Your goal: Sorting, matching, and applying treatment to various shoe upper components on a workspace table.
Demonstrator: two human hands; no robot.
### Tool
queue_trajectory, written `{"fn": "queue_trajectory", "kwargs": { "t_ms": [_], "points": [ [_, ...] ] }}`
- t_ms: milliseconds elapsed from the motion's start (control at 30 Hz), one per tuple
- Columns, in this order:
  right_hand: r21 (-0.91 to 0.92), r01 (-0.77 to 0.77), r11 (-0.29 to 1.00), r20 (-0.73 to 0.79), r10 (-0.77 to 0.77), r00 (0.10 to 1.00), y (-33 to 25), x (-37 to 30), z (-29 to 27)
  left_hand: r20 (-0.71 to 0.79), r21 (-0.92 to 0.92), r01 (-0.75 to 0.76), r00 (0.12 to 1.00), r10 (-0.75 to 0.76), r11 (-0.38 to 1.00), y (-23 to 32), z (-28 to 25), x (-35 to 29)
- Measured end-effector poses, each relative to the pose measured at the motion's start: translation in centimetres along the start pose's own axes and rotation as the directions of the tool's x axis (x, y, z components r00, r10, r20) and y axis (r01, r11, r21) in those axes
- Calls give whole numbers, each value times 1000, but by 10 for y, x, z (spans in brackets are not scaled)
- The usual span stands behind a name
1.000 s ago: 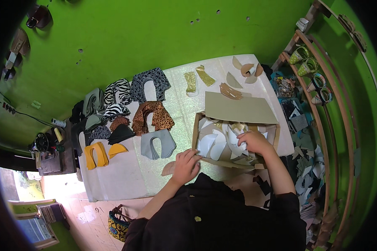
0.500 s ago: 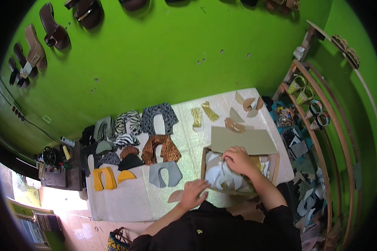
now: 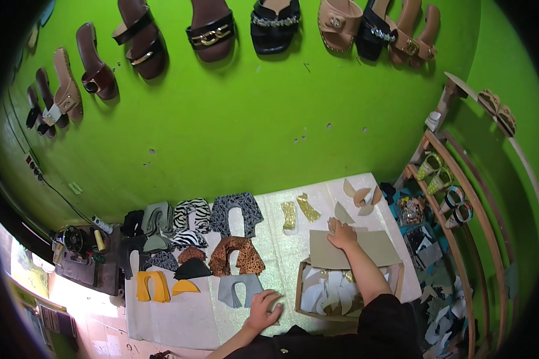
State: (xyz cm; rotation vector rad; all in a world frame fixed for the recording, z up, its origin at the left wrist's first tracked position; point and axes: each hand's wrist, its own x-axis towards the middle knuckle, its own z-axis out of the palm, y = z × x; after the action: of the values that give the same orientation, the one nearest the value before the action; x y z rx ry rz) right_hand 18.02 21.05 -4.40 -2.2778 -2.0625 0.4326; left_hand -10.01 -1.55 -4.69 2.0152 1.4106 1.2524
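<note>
My right hand (image 3: 342, 234) reaches over the raised flap of a cardboard box (image 3: 299, 293). Its fingers curl onto brown cut pieces (image 3: 348, 228) lying just beyond the flap and mostly cover them. Inside the box are loose white and gold cut scraps (image 3: 329, 293). My left hand (image 3: 263, 310) rests on the table left of the box, fingers apart and holding nothing. Beside it lies a stack of grey-blue U-shaped cutouts (image 3: 236, 291). Gold glitter pieces (image 3: 288, 216) and tan half-round pieces (image 3: 363, 196) lie at the far side.
Stacks of zebra-print (image 3: 191, 214), leopard-print (image 3: 236, 254) and yellow cutouts (image 3: 153, 286) cover the table's left part. Sandals (image 3: 212, 33) hang on the green wall. A wooden rack (image 3: 455, 215) with shoes stands at right, above heaped scraps (image 3: 440, 299). A dark machine (image 3: 81, 245) sits at left.
My right hand has left the scraps in the box and moved forward over the flap to the brown pieces. My left hand stays near the box's left side. The view has tipped upward.
</note>
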Motion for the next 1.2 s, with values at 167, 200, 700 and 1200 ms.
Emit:
{"fn": "queue_trajectory", "kwargs": {
  "t_ms": [167, 200, 700, 1200],
  "points": [
    [-82, 1, 997, -61, -6, 998, 20, 26, 22, -33, -104, 116, 992, -120, 988, -14, -6, -7],
    [-69, -19, 997, -50, 15, 999, 20, 27, 20, -73, -90, 105, 991, -111, 990, -10, -9, -4],
    [707, 272, 652, -251, -129, 959, 31, -40, -34, -158, -189, 126, 975, -156, 974, 5, -17, -14],
    [450, 645, 618, -455, -462, 761, -58, -266, -16, 758, -642, 767, 640, -127, 30, 39, 12, -6]
  ]
}}
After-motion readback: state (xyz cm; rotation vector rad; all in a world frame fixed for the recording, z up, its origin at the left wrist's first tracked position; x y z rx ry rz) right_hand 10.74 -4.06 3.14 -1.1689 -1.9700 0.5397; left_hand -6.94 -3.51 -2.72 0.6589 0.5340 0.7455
